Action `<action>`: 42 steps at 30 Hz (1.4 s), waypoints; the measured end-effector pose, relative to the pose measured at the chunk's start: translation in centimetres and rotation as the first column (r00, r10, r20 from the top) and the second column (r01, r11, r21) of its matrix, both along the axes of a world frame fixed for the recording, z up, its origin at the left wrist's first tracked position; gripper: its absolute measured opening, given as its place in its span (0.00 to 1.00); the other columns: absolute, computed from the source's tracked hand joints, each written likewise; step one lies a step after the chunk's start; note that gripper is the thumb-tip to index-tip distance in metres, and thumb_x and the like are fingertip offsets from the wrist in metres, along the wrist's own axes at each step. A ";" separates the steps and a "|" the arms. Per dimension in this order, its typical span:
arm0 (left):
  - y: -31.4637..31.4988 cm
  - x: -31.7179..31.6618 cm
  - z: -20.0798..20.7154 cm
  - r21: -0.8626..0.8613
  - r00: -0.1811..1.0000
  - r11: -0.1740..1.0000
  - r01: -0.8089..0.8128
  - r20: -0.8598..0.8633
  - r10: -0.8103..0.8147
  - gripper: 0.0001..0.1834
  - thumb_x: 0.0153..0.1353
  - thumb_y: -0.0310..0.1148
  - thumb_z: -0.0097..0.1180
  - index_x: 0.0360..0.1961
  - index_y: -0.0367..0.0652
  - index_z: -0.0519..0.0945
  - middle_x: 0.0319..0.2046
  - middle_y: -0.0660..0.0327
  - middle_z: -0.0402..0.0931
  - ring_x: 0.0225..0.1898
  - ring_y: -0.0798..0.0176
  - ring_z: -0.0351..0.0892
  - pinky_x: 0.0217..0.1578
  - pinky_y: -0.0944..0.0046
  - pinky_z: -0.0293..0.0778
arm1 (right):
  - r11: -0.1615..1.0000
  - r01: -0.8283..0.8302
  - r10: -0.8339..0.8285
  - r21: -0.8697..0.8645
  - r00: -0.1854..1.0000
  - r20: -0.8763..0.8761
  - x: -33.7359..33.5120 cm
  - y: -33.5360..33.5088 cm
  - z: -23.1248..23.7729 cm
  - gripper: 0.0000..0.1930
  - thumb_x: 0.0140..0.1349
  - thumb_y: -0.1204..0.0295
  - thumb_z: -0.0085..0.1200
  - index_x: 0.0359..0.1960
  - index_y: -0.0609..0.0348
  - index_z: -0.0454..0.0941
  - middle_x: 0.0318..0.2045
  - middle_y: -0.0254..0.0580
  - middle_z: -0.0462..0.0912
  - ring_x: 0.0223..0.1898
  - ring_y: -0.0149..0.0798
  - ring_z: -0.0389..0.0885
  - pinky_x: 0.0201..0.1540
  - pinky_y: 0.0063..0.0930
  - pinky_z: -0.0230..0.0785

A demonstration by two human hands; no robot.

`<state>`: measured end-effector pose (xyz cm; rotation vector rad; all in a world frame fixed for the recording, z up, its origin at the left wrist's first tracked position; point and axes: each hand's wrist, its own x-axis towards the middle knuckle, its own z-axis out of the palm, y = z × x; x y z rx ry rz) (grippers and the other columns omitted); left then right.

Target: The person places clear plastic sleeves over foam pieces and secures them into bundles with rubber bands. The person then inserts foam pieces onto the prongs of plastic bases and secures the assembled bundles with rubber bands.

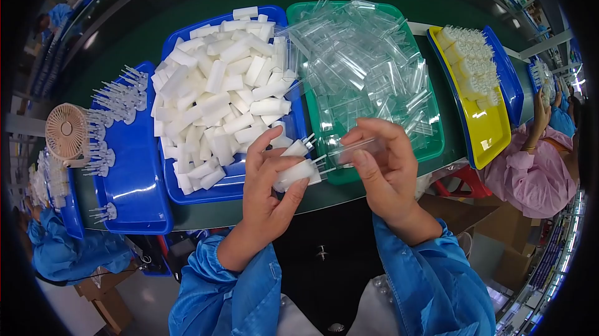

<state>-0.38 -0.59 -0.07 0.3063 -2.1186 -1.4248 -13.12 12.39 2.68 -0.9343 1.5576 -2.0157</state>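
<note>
My left hand (261, 192) is closed around two white cylindrical pieces (291, 176), from whose right ends thin clear-looking prongs stick out. Facing it, my right hand (394, 170) pinches a clear plastic tube (358, 151) between thumb and fingers. The tube lies roughly level, its left end a short gap from the prongs. Behind my left hand is a blue tray (203, 194) heaped with white foam-like cylinders (218, 105). A green tray (440, 139) behind my right hand holds a pile of clear tubes (355, 61).
At left, another blue tray (134, 186) carries pronged white parts (121, 99), with a beige fan (67, 131) beside it. A yellow tray (493, 136) at right holds grouped white-and-clear pieces (468, 64). A person in a pink top (530, 177) sits further right, near a red stool (463, 183).
</note>
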 end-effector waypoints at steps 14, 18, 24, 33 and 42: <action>0.2 0.0 0.0 -0.007 1.000 1.000 0.006 0.005 -0.006 0.13 0.51 0.22 0.57 0.40 0.40 0.75 0.58 0.44 0.55 0.49 0.55 0.69 0.46 0.61 0.66 | 0.984 -0.146 0.129 0.106 0.980 0.155 -0.5 -0.1 -0.7 0.13 0.64 0.76 0.47 0.49 0.64 0.73 0.38 0.41 0.76 0.36 0.28 0.76 0.38 0.19 0.68; 0.2 0.0 0.2 -0.017 1.000 1.000 0.002 0.019 -0.002 0.12 0.52 0.26 0.58 0.40 0.40 0.75 0.58 0.45 0.56 0.49 0.54 0.68 0.47 0.60 0.66 | 0.980 -0.164 0.140 0.108 0.969 0.202 -0.5 -0.1 -0.7 0.14 0.64 0.75 0.47 0.50 0.64 0.72 0.38 0.41 0.77 0.36 0.29 0.76 0.41 0.19 0.69; 0.3 0.0 0.1 -0.014 1.000 1.000 -0.024 0.005 0.024 0.11 0.54 0.28 0.58 0.39 0.40 0.75 0.57 0.45 0.57 0.49 0.54 0.67 0.49 0.58 0.63 | 0.979 -0.202 0.180 0.031 0.924 0.338 -0.4 -0.2 -1.3 0.14 0.64 0.74 0.47 0.50 0.65 0.72 0.39 0.42 0.78 0.37 0.30 0.78 0.43 0.21 0.70; 0.3 -0.1 -0.2 0.160 1.000 0.987 -0.021 0.013 0.019 0.08 0.58 0.29 0.54 0.37 0.39 0.74 0.56 0.47 0.59 0.51 0.56 0.65 0.49 0.60 0.62 | 0.991 -0.088 0.078 0.099 0.991 0.105 0.2 -0.2 -1.5 0.12 0.62 0.78 0.50 0.46 0.65 0.75 0.39 0.43 0.79 0.38 0.32 0.80 0.40 0.20 0.71; 0.3 -0.7 -0.3 -0.019 0.999 1.000 -0.017 -0.035 0.017 0.03 0.59 0.26 0.50 0.33 0.39 0.74 0.57 0.45 0.57 0.50 0.56 0.64 0.48 0.60 0.62 | 0.999 -0.043 0.040 0.018 0.989 0.139 0.9 -0.1 -1.7 0.09 0.61 0.80 0.50 0.42 0.68 0.76 0.37 0.42 0.79 0.38 0.30 0.79 0.41 0.18 0.70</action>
